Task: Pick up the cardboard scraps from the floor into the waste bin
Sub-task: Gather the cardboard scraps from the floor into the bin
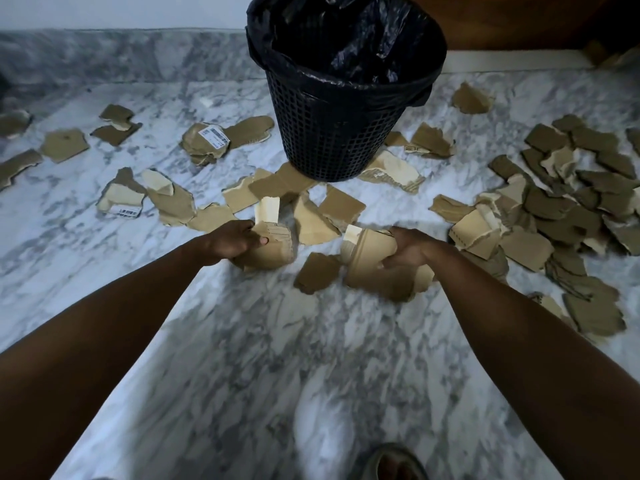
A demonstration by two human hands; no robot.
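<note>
A black mesh waste bin [337, 133] with a black plastic liner stands on the marble floor ahead of me. Torn brown cardboard scraps [311, 220] lie scattered all around it. My left hand [235, 242] is closed on a bundle of cardboard scraps [273, 247] just above the floor. My right hand [407, 249] grips another bundle of cardboard scraps [370, 268], slightly blurred. Both hands are in front of the bin, with several loose pieces between them and its base.
A dense heap of scraps [571, 209] covers the floor at the right. More pieces [65, 143] are spread to the left, some with white barcode labels [213, 135]. A marble skirting [121, 53] runs along the back wall. My sandalled foot [391, 462] shows at the bottom edge.
</note>
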